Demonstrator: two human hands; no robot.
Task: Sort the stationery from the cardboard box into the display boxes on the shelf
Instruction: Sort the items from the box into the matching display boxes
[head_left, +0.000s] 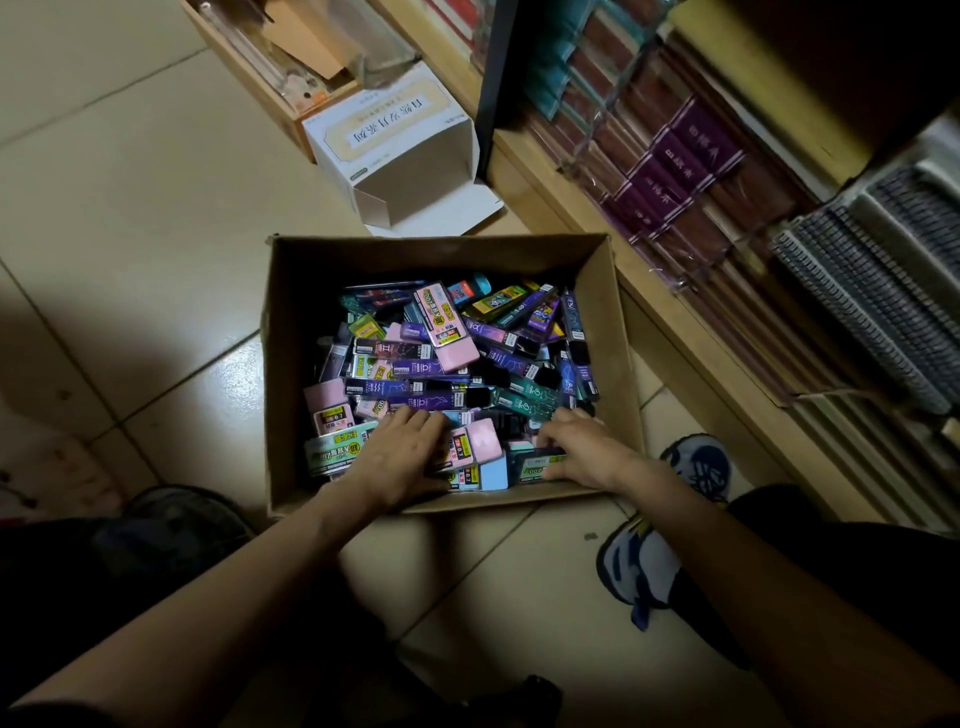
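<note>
Expect the stationery packs (447, 358) to be light, stiff and slick-wrapped, apt to slide over one another; best pinched across the narrow sides, a few alike at a time; heaped loose and filling the cardboard box (283, 364), on the floor just beside the shelf (571, 208). By the near edge, left of middle: left hand (400, 457) laid flat on pink packs, fingers nearly straight, gripping nothing; by the near right corner: right hand (582, 447) with fingers bent over a green-labelled pack (537, 465); cannot tell whether pinched or merely touched.
</note>
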